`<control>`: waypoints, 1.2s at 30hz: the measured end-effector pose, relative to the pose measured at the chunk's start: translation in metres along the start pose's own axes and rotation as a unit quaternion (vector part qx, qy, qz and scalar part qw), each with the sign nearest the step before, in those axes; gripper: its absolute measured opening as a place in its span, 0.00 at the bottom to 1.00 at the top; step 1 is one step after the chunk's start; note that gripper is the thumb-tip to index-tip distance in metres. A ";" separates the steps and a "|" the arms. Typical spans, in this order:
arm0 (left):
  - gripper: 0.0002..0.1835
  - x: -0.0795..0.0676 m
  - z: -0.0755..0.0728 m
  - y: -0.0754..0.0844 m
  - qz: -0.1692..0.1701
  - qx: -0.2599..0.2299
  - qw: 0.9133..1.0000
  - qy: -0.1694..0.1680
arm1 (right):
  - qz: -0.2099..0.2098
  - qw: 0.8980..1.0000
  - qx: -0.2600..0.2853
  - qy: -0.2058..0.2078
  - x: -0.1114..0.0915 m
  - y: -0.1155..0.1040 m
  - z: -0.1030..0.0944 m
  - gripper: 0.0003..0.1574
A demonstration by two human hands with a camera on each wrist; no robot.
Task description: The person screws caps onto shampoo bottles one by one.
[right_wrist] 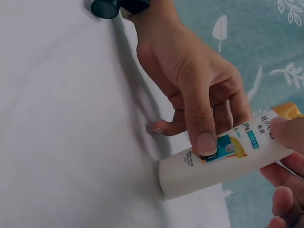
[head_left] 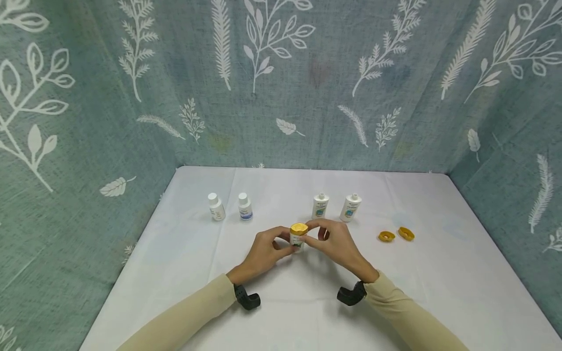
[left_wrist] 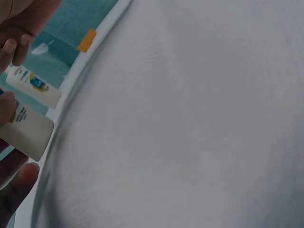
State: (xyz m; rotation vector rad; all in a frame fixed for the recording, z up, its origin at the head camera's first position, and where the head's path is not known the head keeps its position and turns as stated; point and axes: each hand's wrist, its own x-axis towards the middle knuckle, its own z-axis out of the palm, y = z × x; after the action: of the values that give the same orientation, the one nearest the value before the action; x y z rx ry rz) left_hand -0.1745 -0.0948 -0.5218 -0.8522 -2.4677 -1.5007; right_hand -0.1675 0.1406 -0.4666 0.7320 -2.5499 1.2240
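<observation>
Both hands (head_left: 263, 251) (head_left: 337, 245) angle inward; they pinch a yellow-capped bottle (head_left: 296, 239).

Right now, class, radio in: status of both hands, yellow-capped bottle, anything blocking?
Left hand holding bottle. Right hand gripping near yellow cap. Cap on. Nothing visibly blocking.

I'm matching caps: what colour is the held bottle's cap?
The cap is golden yellow, clearest in the head view.
</observation>
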 end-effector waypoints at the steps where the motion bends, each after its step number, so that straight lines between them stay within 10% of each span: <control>1: 0.20 0.001 -0.002 0.000 0.002 0.000 1.000 0.005 | 0.000 1.000 0.001 0.004 0.002 -0.001 0.000 0.17; 36: 0.17 0.050 -0.036 -0.030 -0.077 0.131 0.982 0.110 | 0.059 0.995 0.054 0.065 0.083 0.001 0.060 0.21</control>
State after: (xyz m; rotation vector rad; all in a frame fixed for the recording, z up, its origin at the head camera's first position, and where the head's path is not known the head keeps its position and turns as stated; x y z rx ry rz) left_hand -0.2384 -0.1161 -0.5074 -0.4325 -2.5326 -1.1983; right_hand -0.2377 0.0660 -0.4717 0.5105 -2.4673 1.4078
